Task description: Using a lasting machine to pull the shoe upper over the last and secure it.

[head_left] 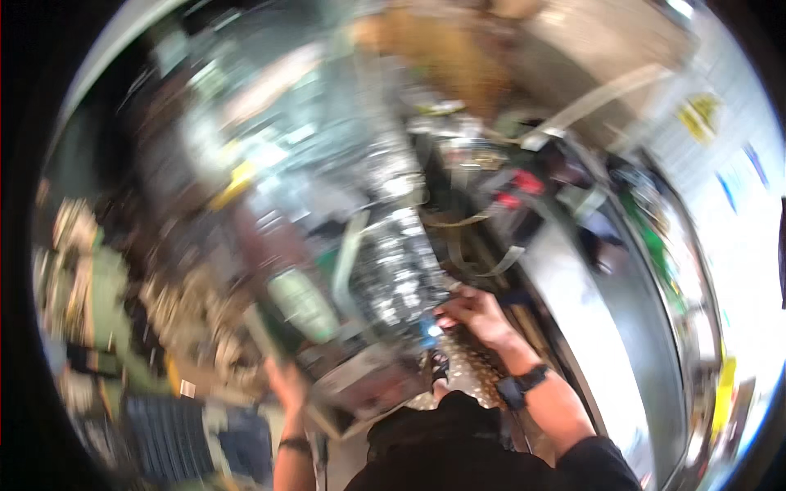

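Note:
My right hand (475, 317), a dark watch on its wrist, is at the right edge of a cluttered machine bed. Its fingers are pinched together beside a small bright blue spot (431, 330); what they hold, if anything, is too blurred to make out. Low on the left, my left hand (286, 385) is against the side of an open box-like tray (348, 427) with a reddish-brown block (372, 380) in it. Motion smears its fingers, so its grip does not show. A pale green oblong piece (301, 304) and shiny metallic material (401, 270) lie beyond the tray.
A long pale panel (585, 319) runs along my right, with a dark cabinet and red parts (520, 188) above it. Brownish crumpled material (196, 323) and a dark ribbed thing (168, 438) sit at the left. A looped cable (491, 266) hangs near the right hand.

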{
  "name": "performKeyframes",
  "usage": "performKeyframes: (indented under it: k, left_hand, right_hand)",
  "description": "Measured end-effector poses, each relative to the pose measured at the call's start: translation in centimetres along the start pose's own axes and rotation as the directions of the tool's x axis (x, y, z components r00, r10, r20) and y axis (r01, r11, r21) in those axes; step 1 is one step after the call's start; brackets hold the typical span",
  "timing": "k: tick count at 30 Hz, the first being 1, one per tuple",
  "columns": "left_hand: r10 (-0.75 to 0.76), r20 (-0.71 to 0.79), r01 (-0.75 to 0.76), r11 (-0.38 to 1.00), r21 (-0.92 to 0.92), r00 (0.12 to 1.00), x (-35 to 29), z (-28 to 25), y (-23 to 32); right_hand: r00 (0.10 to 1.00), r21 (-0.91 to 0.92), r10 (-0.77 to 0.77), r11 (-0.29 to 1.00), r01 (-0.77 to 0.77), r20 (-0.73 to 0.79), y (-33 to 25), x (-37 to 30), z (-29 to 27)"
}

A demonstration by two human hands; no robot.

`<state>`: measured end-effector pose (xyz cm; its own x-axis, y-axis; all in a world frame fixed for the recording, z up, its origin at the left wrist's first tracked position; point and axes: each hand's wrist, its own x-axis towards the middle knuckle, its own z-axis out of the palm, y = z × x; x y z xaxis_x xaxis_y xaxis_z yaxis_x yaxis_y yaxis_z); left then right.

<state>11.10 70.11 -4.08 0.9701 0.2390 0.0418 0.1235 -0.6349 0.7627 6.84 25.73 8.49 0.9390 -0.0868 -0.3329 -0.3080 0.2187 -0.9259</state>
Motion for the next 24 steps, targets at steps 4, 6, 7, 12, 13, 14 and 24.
performKeyframes:
  k: [4, 6, 7, 12, 13, 14, 24]
  left_hand:
    - [-0.118, -0.092, 0.117, 0.993, -0.009, 0.989, 0.8, -2.7, -4.3]
    - [0.07, -0.132, -0.073, 0.997, -0.021, 0.989, 1.7, -4.4, 0.4]
    - [0.159, -0.276, -0.139, 0.986, 0.088, 0.948, 1.0, -5.5, 4.0]
    - [0.405, -0.425, -0.433, 0.901, 0.035, 0.809, -4.6, -4.6, 24.2]
    - [0.369, -0.334, -0.424, 0.899, -0.107, 0.867, -5.7, 1.8, 27.5]
    - [0.453, -0.099, -0.442, 0.889, 0.117, 0.886, -7.4, 0.4, 31.6]
    - [0.696, 0.704, -0.662, 0.594, -0.458, 0.137, -12.7, 34.7, 46.7]
  right_hand:
    - [0.882, 0.1, 0.012, 0.994, 0.039, -0.471, 4.0, -3.2, -13.6]
    - [0.68, 0.21, 0.084, 0.972, 0.105, -0.728, 5.5, -6.5, -23.4]
    - [0.574, 0.266, 0.126, 0.95, 0.166, -0.809, 6.6, -7.7, -27.9]
    - [0.284, 0.36, 0.242, 0.779, 0.513, -0.928, 14.7, -13.6, -47.9]
    - [0.285, 0.148, -0.031, 0.798, 0.584, -0.958, 15.3, -21.0, -56.7]
    - [0.459, 0.46, 0.164, 0.588, 0.665, -0.873, 15.1, -11.8, -52.6]
    - [0.366, 0.376, 0.108, 0.424, 0.824, -0.924, 7.5, -12.9, -48.9]
